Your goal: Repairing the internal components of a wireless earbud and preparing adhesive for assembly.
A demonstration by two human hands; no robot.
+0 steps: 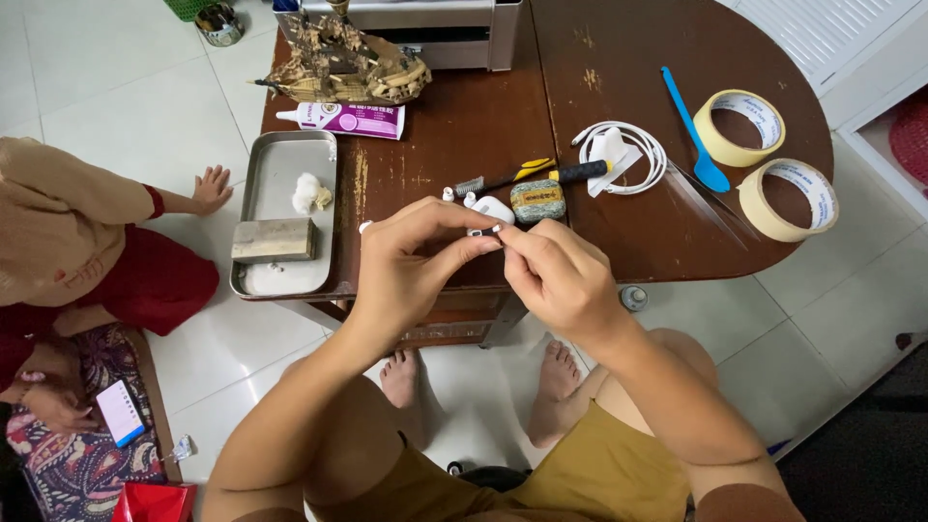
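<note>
Small white piece (488, 229) pinched between two hands; two tape rolls (740, 128) nearby.

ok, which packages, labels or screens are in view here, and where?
White-and-magenta glue tube: lying flat at the table's far left, in front of the ship model.
Two cream tape rolls with printed white inner cores: table's right end.
Phone with a lit white screen: lower left, in another person's hand.
</note>
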